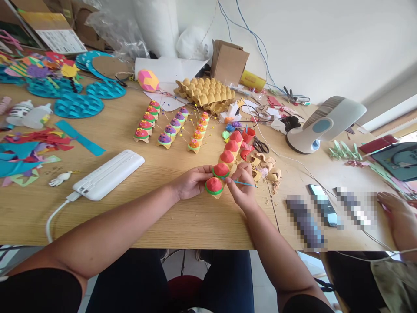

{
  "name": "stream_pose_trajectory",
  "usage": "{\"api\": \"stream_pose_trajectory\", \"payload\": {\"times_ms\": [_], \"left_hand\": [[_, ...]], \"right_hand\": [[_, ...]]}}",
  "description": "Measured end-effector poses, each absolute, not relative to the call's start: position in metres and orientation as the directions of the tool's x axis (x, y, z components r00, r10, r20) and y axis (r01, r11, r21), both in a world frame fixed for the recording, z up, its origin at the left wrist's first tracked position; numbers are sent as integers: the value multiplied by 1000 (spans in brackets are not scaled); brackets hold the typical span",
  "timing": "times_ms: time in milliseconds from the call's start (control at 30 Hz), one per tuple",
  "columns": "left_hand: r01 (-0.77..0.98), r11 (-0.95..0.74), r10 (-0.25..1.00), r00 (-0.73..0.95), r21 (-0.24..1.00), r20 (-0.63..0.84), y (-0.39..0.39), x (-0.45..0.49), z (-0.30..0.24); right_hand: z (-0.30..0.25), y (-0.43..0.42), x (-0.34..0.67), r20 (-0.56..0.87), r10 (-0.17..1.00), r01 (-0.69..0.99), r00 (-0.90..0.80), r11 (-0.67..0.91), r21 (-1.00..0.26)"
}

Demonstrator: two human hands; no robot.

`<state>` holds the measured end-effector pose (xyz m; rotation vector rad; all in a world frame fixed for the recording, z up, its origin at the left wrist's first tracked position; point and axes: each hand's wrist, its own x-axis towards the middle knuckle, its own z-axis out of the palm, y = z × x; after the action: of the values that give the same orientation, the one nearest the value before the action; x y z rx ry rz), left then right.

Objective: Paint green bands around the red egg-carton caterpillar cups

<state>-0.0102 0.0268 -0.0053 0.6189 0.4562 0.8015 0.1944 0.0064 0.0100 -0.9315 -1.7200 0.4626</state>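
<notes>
My left hand point(194, 181) grips a strip cut from an egg carton point(222, 168) by its left side, near its front end. Red domes cap its row of cups, and the front two show green rims. Pinched in my right hand point(243, 188) is a thin blue stick point(243, 183), pointing at the gap between the front two cups. Just beyond my hands stand three finished-looking strips: one with red domes point(147, 123), one with purple domes point(172, 127) and one with orange domes point(198, 132). Pins with small round heads stick out from them.
A white power bank point(109, 174) with a cable lies on the left, near a blue strip point(80, 138). Carton scraps point(265, 165), scissors point(260, 145) and a red cup point(249, 135) sit right. Farther back are egg trays point(205, 92) and a fan point(322, 124). Another person's hand point(395, 213) rests at right.
</notes>
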Motion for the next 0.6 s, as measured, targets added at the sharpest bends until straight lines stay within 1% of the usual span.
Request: {"api": "stream_pose_trajectory", "payload": {"times_ms": [67,200,300,467,600], "left_hand": [[-519,540,774,615,663,-149,27,-10,-5],[-521,546,768,624,656,-143,26,-10,-3],[-528,546,766,628,651,-134,26,-10,-3],[-534,540,774,619,651,-134,27,-11,-4],[-527,540,771,622,656,-136,27,-11,-4]], "right_hand": [[9,6,195,617,778,350,-120,615,-707],[9,6,194,594,795,398,-122,588,-704],[10,6,193,604,786,402,-136,600,-691],[11,5,193,608,782,456,-137,595,-662],[11,5,194,618,774,403,-141,615,-678]]}}
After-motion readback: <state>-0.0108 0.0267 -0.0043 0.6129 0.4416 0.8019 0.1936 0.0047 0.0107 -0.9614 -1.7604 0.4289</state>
